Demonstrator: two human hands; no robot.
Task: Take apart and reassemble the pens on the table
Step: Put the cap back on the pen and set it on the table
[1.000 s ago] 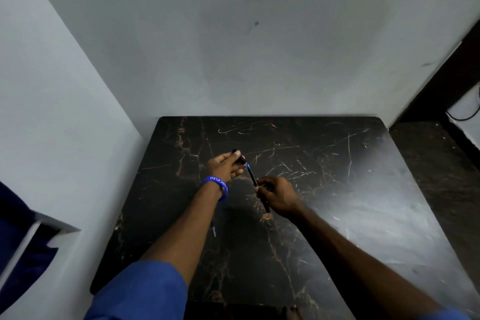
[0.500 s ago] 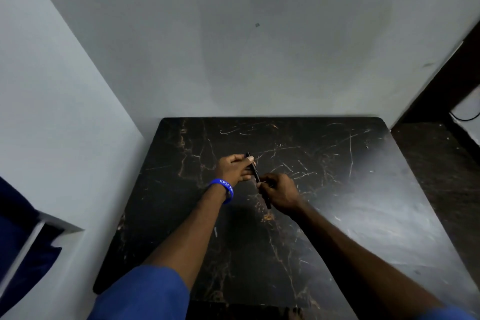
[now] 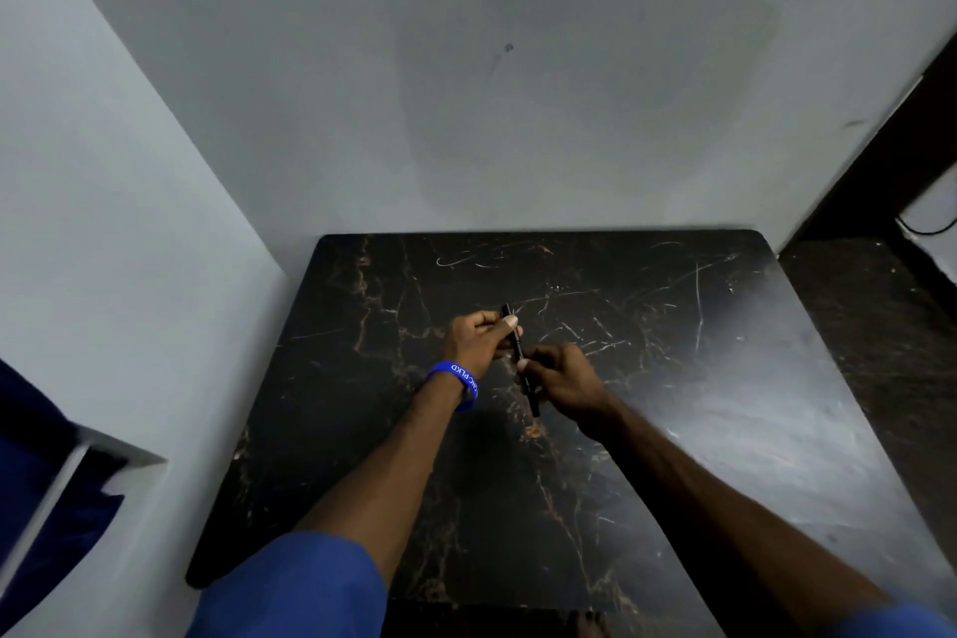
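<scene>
Head view, centre of frame, read left to right. At the left, my left hand, with a blue wristband on its wrist, has its fingers pressed together around the upper end of the black pen, thumb on top. The pen runs as one dark line from just above that thumb down toward the lower right, and it is held just above the dark marble table, a little left of the table's middle. At the right, my right hand pinches the pen's lower half, whose tail sticks out below the fingers.

Change: a second ago a blue stretch, which I take for the refill, showed in the gap between my two hands, with a separate dark piece in the left. Half a second ago that gap had nearly shut. Now no blue shows and my hands almost touch. I judge that the two parts have been pushed together over the refill, so this pen is at or near reassembly. Whether the joint is fully seated I cannot tell at this size. No other pen shows on the table in this frame, apart from a small pale speck seen earlier beside my left forearm, too small to name.
</scene>
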